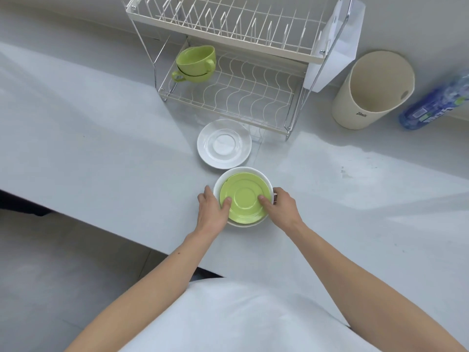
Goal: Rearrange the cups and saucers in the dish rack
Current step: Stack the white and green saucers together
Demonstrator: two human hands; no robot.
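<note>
So from the head cam I'm looking down at a grey counter with both hands in the middle of the frame, a bit below center. The left hand and right hand are each on one side of a stack: a green saucer sitting inside a white dish, which looks like another saucer or a shallow bowl, can't tell which. Left thumb is pressed down on the green saucer's left rim with the other fingers curled round the outer edge of the white dish, and the right thumb sits on the green one's right rim the same way, fingers wrapped round the far side. So both hands are partly curled and gripping the stack from opposite sides, not flat open. Whether the stack is resting on the counter or lifted a hair, I can't say. Just above it, close to but apart from the stack, is a lone white saucer lying flat on the counter, right at the front edge of the rack. The rack takes up the upper middle of the frame, two tiers of white wire. On the lower tier's left end there are two green cups nested one in the other, handles pointing different ways. Upper tier slots hold nothing I can see. Upper right there's a cream tub tipped toward me, and a blue bottle at the right edge, blurry.
</note>
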